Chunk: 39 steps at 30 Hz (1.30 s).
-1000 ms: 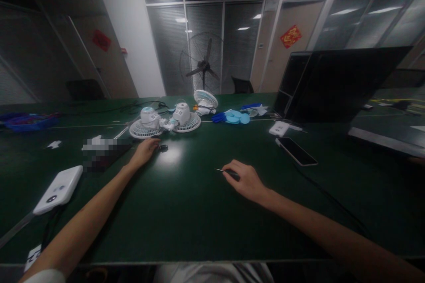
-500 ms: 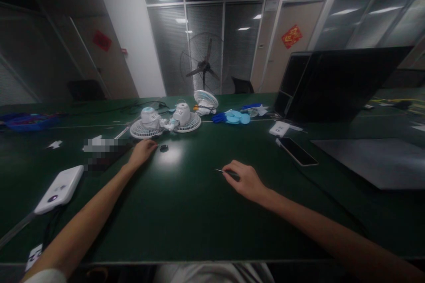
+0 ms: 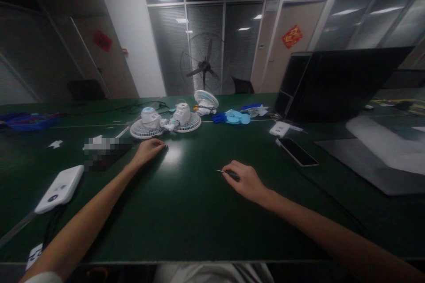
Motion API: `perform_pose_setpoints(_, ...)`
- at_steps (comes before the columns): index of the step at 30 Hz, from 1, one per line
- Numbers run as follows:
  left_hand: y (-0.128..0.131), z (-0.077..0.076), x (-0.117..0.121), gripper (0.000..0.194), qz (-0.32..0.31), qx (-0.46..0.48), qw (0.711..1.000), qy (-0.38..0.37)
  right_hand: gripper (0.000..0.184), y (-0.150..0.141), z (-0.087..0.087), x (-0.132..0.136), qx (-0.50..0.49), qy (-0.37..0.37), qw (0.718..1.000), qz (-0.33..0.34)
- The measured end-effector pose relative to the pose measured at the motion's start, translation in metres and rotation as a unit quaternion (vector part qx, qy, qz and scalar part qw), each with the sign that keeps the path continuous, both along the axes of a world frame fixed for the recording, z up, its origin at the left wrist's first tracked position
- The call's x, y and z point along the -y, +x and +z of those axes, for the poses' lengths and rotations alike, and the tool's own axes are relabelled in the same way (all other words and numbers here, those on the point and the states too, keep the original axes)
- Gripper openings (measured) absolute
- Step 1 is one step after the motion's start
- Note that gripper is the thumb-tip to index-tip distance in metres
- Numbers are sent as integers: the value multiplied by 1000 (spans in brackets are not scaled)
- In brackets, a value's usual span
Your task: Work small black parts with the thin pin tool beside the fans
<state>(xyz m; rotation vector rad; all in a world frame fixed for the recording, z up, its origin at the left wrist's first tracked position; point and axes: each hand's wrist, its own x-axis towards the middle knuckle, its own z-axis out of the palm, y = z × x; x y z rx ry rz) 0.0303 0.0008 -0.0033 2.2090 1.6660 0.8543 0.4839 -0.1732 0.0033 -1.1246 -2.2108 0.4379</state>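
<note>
Counted: one screwdriver (image 3: 233, 175), one small black part (image 3: 166, 147), three small white fans (image 3: 150, 119), one green table (image 3: 199, 216). My right hand (image 3: 245, 179) gripped the screwdriver by its dark handle, shaft pointing left. My left arm was stretched forward, left hand (image 3: 148, 150) palm down, fingertips at the black part, near the fans; whether they pinched it, I could not tell.

Gold-lettered red sign (image 3: 292, 36), on door (image 3: 305, 13) right of standing fan (image 3: 204, 66): is showing unreadable characters. Second red sign (image 3: 102, 41), on another door (image 3: 117, 70) left of fan. White tag (image 3: 35, 255), fan's near left: is bearing unclear marks.
</note>
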Motion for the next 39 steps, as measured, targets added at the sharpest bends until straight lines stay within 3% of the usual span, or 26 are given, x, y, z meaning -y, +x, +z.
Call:
perform_pose_setpoints(22,5,7,7,51,-6,-13,999,-40,17,1,0,1,12,1,1000,2)
perform_pose_setpoints(26,43,12,30,47,-97,-17,992,-80,17,-1,2,1,24,2,1000,20)
perform_pose_setpoints(29,93,13,63,36,-220,5,971,-92,18,-2,4,2,42,5,998,37)
perform_pose_setpoints(32,137,13,98,27,-303,34,947,-103,19,-2,6,4,57,8,997,47)
perform_pose_setpoints(35,160,13,121,21,-335,43,936,-100,19,-2,9,6,66,11,996,58)
perform_pose_setpoints(39,166,15,131,18,-349,48,930,-102,18,-4,10,6,75,21,995,65)
